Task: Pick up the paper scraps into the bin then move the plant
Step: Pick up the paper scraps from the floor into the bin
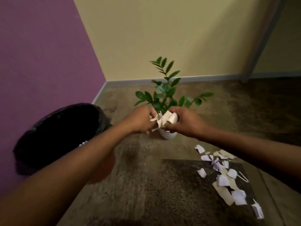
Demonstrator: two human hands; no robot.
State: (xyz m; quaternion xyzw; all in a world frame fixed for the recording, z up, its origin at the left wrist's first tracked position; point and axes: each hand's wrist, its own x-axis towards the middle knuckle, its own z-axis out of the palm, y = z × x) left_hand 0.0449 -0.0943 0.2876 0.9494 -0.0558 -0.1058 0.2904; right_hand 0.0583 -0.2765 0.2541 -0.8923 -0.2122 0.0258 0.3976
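- A bunch of paper scraps point(163, 120), white and pale lilac, is held up in front of the plant point(164, 93), between both hands.
- The left hand point(140, 120) is curled closed on the bunch's left side; the right hand point(184, 122) is closed on its right side, fingers wrapped round a rolled piece.
- The plant stands on the carpet point(146, 185) near the far wall's skirting; its white pot point(168, 136) shows just below the hands.
- More loose scraps point(228, 176) lie scattered on the carpet towards its near right corner, below the right forearm.
- The bin point(57, 136), black-lined, stands at the carpet's left edge against the purple wall point(40, 62); small pale bits inside may be scraps, but it is too dark to tell.
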